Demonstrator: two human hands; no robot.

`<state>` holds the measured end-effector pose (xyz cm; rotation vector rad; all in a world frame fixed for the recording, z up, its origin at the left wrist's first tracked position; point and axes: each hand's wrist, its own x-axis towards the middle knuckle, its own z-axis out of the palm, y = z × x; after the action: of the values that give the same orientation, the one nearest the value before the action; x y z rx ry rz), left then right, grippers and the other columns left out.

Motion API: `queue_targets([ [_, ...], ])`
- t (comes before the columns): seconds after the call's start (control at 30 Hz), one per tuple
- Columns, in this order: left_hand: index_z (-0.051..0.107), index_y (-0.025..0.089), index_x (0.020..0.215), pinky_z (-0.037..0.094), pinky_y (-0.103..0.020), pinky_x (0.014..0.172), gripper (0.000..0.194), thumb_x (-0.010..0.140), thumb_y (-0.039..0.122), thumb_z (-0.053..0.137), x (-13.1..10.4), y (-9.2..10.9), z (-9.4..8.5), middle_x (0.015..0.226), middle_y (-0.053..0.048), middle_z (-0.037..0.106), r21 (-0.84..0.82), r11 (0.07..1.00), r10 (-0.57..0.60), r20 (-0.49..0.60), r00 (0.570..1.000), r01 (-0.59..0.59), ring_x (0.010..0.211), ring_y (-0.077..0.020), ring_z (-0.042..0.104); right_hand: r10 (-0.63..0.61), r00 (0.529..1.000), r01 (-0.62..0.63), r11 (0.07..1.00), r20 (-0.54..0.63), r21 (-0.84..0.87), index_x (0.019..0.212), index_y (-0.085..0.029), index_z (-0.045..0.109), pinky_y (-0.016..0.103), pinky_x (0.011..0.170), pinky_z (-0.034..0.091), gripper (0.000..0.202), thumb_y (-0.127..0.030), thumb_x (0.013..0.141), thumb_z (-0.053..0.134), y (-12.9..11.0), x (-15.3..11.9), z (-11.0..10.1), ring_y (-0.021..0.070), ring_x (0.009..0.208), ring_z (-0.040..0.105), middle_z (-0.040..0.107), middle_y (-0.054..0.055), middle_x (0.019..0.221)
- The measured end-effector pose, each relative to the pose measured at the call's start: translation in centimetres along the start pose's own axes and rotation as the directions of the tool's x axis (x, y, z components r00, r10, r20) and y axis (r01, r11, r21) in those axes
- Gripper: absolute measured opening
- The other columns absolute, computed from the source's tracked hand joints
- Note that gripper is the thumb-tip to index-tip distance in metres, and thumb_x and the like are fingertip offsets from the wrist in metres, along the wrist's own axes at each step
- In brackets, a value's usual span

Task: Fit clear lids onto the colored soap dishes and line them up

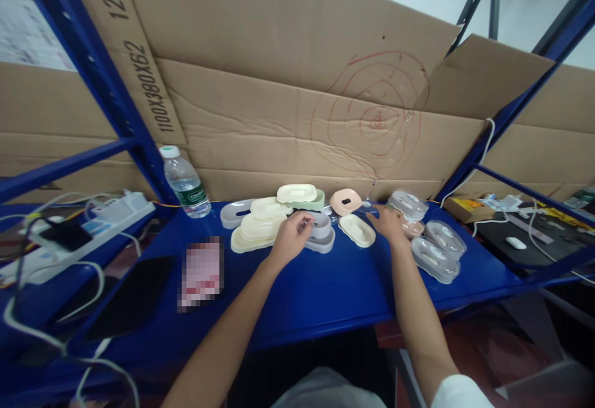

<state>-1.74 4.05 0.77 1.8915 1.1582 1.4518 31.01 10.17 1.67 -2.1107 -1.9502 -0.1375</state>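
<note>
My left hand (294, 234) has its fingers curled together in front of the grey oval dishes (320, 242); anything inside them is too small to make out. Beside it, cream oval dishes (260, 227) are piled up, with another cream dish (296, 193) on a pale green one (318, 199) behind. My right hand (388, 222) reaches over the table, fingers stretched out, between a cream dish (357, 230) and clear-covered dishes (434, 259). Its fingertips are near small clear pieces, partly hidden. A peach dish (346, 201) with a dark slot lies behind.
A water bottle (186, 181) stands at the back left of the blue table (325, 299). Left of it lie a power strip (111, 216), cables, a dark flat device (132, 296) and a pixelated packet (201, 273). Cardboard (260, 116) and blue posts (93, 67) bound the back.
</note>
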Motion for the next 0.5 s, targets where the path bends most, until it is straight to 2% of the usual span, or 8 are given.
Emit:
queue_targets([
  [0.07, 0.073, 0.023, 0.096, 0.052, -0.031, 0.077, 0.016, 0.095, 0.033, 0.061, 0.0, -0.1, -0.1, 0.097, -0.004, 0.076, -0.005, 1.0, 0.007, -0.001, 1.0, -0.007, 0.085, -0.0202, 0.069, 0.069, 0.987, -0.069, 0.998, -0.146, 0.003, 0.155, -0.021, 0.048, 0.059, 0.116, 0.032, 0.059, -0.049, 0.104, 0.041, 0.9, 0.8, -1.1, 0.0412, 0.148, 0.039, 0.041, 0.02, 0.164],
  [0.13, 0.073, 0.023, 0.095, 0.052, -0.032, 0.079, 0.015, 0.094, 0.032, 0.062, 0.1, -0.1, -0.2, 0.096, -0.004, 0.076, -0.017, 1.0, 0.009, -0.009, 1.0, -0.009, 0.085, -0.0204, 0.068, 0.168, 0.95, -0.172, 0.985, -0.262, 0.011, 0.16, -0.021, 0.04, 0.066, 0.117, 0.027, 0.066, -0.051, 0.101, 0.047, 2.8, 2.1, -2.4, 0.0432, 0.153, 0.028, 0.026, 0.021, 0.172],
  [0.2, 0.074, 0.023, 0.094, 0.052, -0.032, 0.08, 0.014, 0.093, 0.032, 0.064, 0.2, -0.1, -0.3, 0.095, -0.004, 0.075, -0.041, 0.999, 0.001, -0.017, 1.0, -0.002, 0.085, -0.0206, 0.068, 0.293, 0.922, -0.289, 0.956, -0.254, 0.055, 0.16, -0.026, 0.039, 0.072, 0.115, 0.026, 0.08, -0.059, 0.092, 0.062, 5.4, 3.8, -3.8, 0.0455, 0.155, 0.025, 0.022, 0.019, 0.174],
  [0.23, 0.074, 0.023, 0.094, 0.052, -0.032, 0.08, 0.013, 0.092, 0.032, 0.065, 0.2, -0.1, -0.3, 0.095, -0.004, 0.075, -0.057, 0.998, -0.006, -0.019, 1.0, 0.005, 0.084, -0.0206, 0.067, 0.354, 0.916, -0.343, 0.935, -0.191, 0.089, 0.159, -0.028, 0.041, 0.073, 0.114, 0.028, 0.088, -0.063, 0.084, 0.07, 6.7, 4.6, -4.3, 0.0469, 0.155, 0.026, 0.024, 0.019, 0.173],
  [0.3, 0.075, 0.023, 0.093, 0.051, -0.032, 0.079, 0.013, 0.091, 0.033, 0.068, 0.2, -0.1, -0.3, 0.095, -0.004, 0.075, -0.104, 0.994, -0.03, -0.021, 0.999, 0.028, 0.084, -0.0203, 0.066, 0.419, 0.907, -0.409, 0.899, -0.039, 0.156, 0.154, -0.026, 0.049, 0.072, 0.111, 0.034, 0.1, -0.066, 0.069, 0.082, 9.0, 5.9, -5.1, 0.0492, 0.15, 0.037, 0.037, 0.023, 0.166],
  [0.37, 0.075, 0.023, 0.095, 0.051, -0.031, 0.077, 0.014, 0.09, 0.035, 0.07, 0.3, 0.0, -0.3, 0.094, -0.004, 0.074, -0.169, 0.984, -0.067, -0.026, 0.997, 0.062, 0.083, -0.0195, 0.065, 0.419, 0.907, -0.416, 0.887, 0.027, 0.203, 0.146, -0.023, 0.058, 0.066, 0.109, 0.041, 0.099, -0.064, 0.062, 0.088, 10.3, 6.4, -5.5, 0.0481, 0.141, 0.05, 0.053, 0.025, 0.153],
  [0.43, 0.074, 0.023, 0.105, 0.052, -0.029, 0.075, 0.021, 0.091, 0.038, 0.071, 0.3, 0.3, -0.3, 0.095, -0.004, 0.073, -0.257, 0.961, -0.117, -0.035, 0.992, 0.105, 0.082, -0.0181, 0.065, 0.406, 0.914, -0.395, 0.889, 0.0, 0.232, 0.142, -0.019, 0.062, 0.063, 0.108, 0.045, 0.092, -0.064, 0.065, 0.086, 10.3, 6.1, -5.4, 0.0467, 0.135, 0.057, 0.061, 0.026, 0.143],
  [0.5, 0.068, 0.024, 0.12, 0.053, -0.028, 0.071, 0.034, 0.092, 0.042, 0.071, 0.4, 0.6, -0.4, 0.096, -0.004, 0.071, -0.361, 0.921, -0.17, -0.027, 0.985, 0.149, 0.079, -0.017, 0.066, 0.386, 0.921, -0.358, 0.891, -0.051, 0.278, 0.143, -0.015, 0.06, 0.062, 0.109, 0.045, 0.088, -0.066, 0.074, 0.079, 9.0, 5.3, -5.1, 0.0467, 0.135, 0.057, 0.061, 0.029, 0.141],
])
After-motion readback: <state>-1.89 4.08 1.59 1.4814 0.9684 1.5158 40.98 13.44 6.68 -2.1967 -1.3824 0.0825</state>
